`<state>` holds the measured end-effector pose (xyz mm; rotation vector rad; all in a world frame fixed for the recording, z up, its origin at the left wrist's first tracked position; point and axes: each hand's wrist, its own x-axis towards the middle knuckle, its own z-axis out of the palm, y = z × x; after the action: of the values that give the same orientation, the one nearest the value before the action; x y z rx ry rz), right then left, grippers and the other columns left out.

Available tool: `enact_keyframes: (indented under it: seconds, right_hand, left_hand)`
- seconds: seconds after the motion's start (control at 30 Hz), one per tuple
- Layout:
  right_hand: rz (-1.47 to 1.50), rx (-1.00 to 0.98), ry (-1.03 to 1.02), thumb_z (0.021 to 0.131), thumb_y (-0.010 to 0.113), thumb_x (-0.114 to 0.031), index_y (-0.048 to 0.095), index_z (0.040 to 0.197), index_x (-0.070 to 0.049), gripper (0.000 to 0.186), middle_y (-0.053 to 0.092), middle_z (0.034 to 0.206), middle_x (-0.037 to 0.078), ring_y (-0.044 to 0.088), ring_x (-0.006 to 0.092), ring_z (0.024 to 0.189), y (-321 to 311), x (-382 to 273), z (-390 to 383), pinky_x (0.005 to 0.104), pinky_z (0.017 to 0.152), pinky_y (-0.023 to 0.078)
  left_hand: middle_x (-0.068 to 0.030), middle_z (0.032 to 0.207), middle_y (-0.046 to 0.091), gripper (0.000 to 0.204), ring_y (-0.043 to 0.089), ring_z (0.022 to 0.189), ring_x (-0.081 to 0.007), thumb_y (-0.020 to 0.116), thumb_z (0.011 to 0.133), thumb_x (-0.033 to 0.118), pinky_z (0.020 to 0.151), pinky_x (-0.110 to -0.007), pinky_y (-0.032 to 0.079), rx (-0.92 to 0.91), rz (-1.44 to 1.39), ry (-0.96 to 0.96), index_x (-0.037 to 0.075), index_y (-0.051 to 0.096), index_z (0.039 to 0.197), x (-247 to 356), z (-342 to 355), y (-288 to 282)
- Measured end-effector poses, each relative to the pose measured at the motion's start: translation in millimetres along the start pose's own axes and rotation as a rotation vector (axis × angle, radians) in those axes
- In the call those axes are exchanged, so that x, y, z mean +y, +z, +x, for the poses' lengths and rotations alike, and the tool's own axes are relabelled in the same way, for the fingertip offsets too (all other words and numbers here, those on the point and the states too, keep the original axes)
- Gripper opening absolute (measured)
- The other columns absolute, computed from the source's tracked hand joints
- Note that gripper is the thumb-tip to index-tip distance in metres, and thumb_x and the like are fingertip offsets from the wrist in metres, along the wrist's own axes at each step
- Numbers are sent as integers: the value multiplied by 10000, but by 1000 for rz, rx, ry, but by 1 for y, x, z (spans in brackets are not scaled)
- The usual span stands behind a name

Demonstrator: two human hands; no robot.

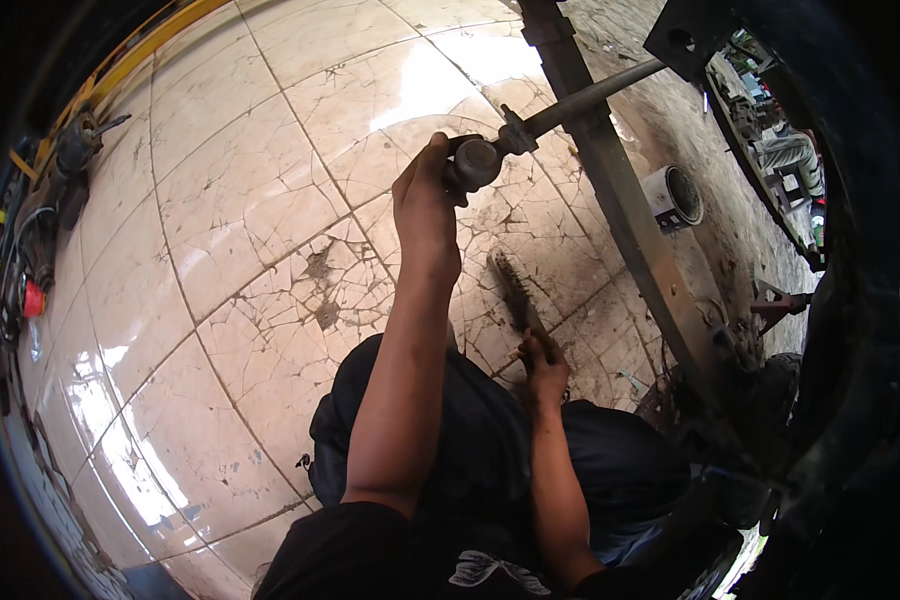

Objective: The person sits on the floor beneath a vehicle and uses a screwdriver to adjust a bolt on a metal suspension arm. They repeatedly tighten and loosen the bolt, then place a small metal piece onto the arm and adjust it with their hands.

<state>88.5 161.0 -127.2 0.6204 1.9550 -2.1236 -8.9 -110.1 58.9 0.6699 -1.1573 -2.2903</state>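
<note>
My left hand (428, 210) reaches forward and is wrapped round a dark tie rod end (477, 163) with a rounded, greasy housing. A clamp (516, 132) joins it to a long steel rod (598, 97) that runs to the far right. Lower down, close to my knees, my right hand (545, 372) is closed on the handle of a wire brush (511, 288). The bristles of the brush point away from me, above the tiles and apart from the rod. My left fingertips are partly hidden behind the joint.
A dark steel beam (638, 240) slants down the right side, under the rod. Beyond it stand a pale bucket (673, 197) and a reddish stand (778, 303). Greasy machine parts (70, 150) lie along the left edge near a yellow rail (160, 42). The floor tiles (240, 240) are cracked.
</note>
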Motion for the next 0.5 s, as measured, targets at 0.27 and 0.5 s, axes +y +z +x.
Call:
enact_keyframes:
  seconds: [0.27,0.5]
  right_hand:
    - [-98,-9,-257,974,808,-60,740,1236,38,288,766,1177,123,724,198,1070,37,-66,-40,321,933,591]
    - [-163,-282,-712,982,795,-45,742,1216,21,250,783,1098,121,720,150,1016,126,-213,-58,291,884,581]
  left_hand:
    - [3,819,639,322,533,794,-119,595,1058,285,749,-290,418,-38,-88,35,26,783,1093,-7,4,-5]
    - [-53,1028,770,327,635,979,-135,567,1052,272,870,-327,445,-51,-67,143,46,792,1125,-9,4,-2]
